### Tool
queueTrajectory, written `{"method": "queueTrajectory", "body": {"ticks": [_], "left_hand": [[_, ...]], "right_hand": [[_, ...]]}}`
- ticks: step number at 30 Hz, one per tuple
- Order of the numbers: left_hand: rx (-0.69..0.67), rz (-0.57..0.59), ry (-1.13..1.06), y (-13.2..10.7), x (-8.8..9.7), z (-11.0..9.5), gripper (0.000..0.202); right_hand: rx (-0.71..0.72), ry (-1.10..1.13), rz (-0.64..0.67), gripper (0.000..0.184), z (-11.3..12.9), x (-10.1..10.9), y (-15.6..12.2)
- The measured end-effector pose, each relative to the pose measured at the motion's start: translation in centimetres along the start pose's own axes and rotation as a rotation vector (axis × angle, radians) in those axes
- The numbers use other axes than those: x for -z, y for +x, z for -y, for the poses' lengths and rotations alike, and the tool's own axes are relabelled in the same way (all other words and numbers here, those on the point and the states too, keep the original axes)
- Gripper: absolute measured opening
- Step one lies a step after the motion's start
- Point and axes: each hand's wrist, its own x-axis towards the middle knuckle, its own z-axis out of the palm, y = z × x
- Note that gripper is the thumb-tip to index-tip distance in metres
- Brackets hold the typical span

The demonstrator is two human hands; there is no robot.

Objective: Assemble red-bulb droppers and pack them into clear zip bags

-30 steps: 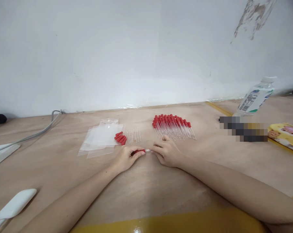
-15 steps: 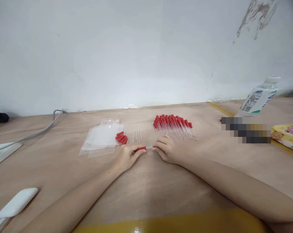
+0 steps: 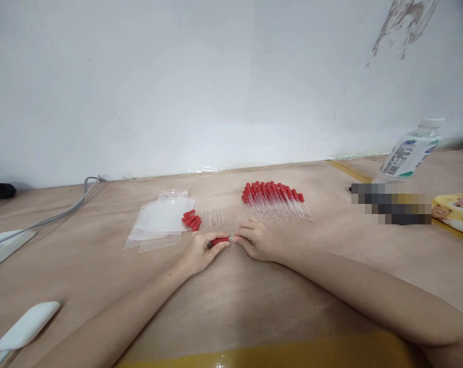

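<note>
My left hand (image 3: 201, 251) is closed round a red rubber bulb (image 3: 220, 240), between thumb and fingers. Out of the bulb's right end runs a thin clear dropper tube (image 3: 232, 239), which my right hand (image 3: 256, 240) pinches close to the bulb; most of the tube is hidden by the fingers. Behind my left hand lies a small heap of loose red bulbs (image 3: 191, 221), with several bare clear tubes (image 3: 213, 214) beside it. Beyond my right hand, many droppers with red bulbs (image 3: 275, 199) are laid side by side, bulbs toward the wall.
Clear plastic zip bags (image 3: 160, 217) lie stacked on the left. A plastic bottle (image 3: 410, 153) and a yellow patterned packet (image 3: 456, 212) are at the right, near a blurred-out patch. A grey cable (image 3: 66, 209) and a white plug-like device (image 3: 28, 324) occupy the left side. A wall (image 3: 216, 92) stands behind.
My right hand has shifted left toward my left hand, and less of the clear tube shows between them. More of the red bulb is visible in my left hand.
</note>
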Motion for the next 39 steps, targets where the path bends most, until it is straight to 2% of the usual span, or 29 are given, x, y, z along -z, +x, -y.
{"method": "queueTrajectory", "body": {"ticks": [3, 7, 10, 13, 17, 20, 28, 35, 37, 39], "left_hand": [[0.011, -0.002, 0.020, 0.1, 0.0, 0.2, 0.014], [-0.061, -0.040, 0.080, 0.1, 0.0, 0.8, 0.013], [-0.061, -0.096, 0.130, -0.1, 0.1, 1.1, 0.029], [-0.025, -0.103, 0.159, -0.2, 0.3, 0.9, 0.043], [-0.095, 0.071, 0.102, 0.2, 0.5, 0.0, 0.023], [-0.129, 0.122, 0.059, 0.4, 0.4, -0.1, 0.021], [-0.096, 0.159, 0.032, 0.4, 0.4, 0.0, 0.024], [-0.104, 0.149, 0.054, 0.4, 0.4, -0.3, 0.022], [-0.095, 0.060, 0.154, 0.3, 0.4, 0.0, 0.019], [-0.026, -0.109, 0.332, 0.4, 0.7, 0.4, 0.017]], "right_hand": [[-0.053, -0.043, 0.089, 0.032, 0.3, 0.6, 0.3], [-0.061, -0.097, 0.247, 0.024, 1.0, 2.8, 1.1], [-0.136, -0.100, 0.331, 0.022, 0.5, 4.7, 1.5], [-0.351, -0.033, 0.286, 0.020, -1.5, 5.9, 1.6], [-0.742, 0.020, 0.095, 0.019, -4.5, 5.7, 2.0], [-0.876, -0.041, 0.063, 0.023, -5.0, 4.5, 3.0], [-0.910, -0.296, 0.265, 0.029, -3.3, 0.4, 5.5], [-0.893, -0.319, 0.316, 0.034, -2.7, 0.4, 5.7], [-0.856, -0.297, 0.302, 0.034, -2.3, 0.2, 6.0], [-0.842, -0.266, 0.285, 0.033, -1.7, -0.3, 6.6]]}}
